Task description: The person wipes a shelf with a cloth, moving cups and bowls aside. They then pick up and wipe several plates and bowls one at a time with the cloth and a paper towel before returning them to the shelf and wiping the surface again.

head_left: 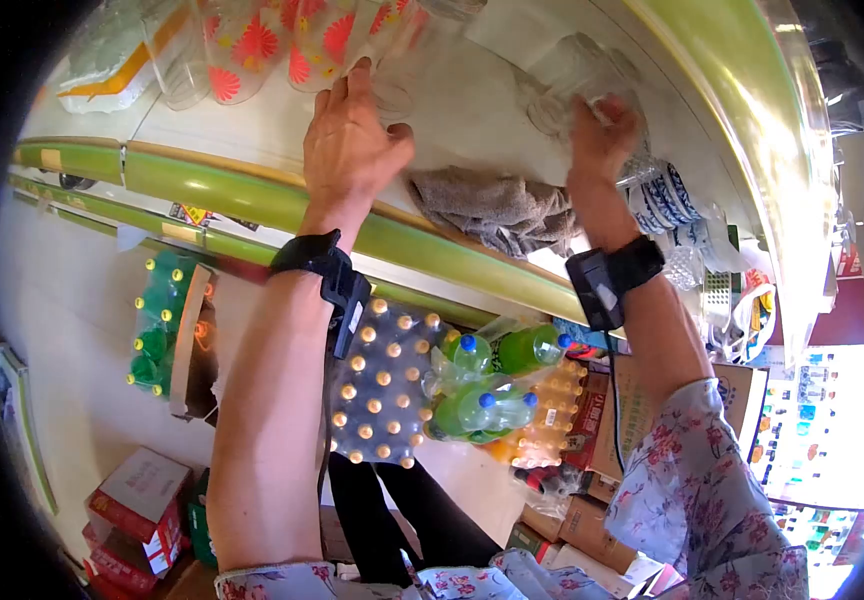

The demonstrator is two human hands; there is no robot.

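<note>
The room looked like a shop stockroom, with a transparent-wrapped pack of cream-capped bottles [382,378] and blue-capped green plastic bottles [492,405] below a pale shelf [467,130] edged by a rounded green rail [252,195]. From my remote seat I watched both bare hands working over that shelf.

A transparent, rounded drinking vessel [587,62] lay just beyond the fingers of the right hand [604,140], on its far side from the wearer. That hand was plainly the nearer one, the left being well apart across the shelf. I could not make out the vessel's long axis through the overlapping rims, nor whether it was glass or plastic. The right grip was narrow, fingers bent, but I could not tell whether it held the vessel.

The left hand [352,140] had a wide grip, its fingers stretched forward and thumb set apart, beside a transparent tumbler [395,92] at the end of a row of red-flowered transparent tumblers [257,42]; contact I could not confirm. Between the forearms, a crumpled grey-brown cloth towel [492,205] lay along the shelf's front edge. Blue-and-white patterned bowls [664,203] sat just beside the right wrist.
</note>
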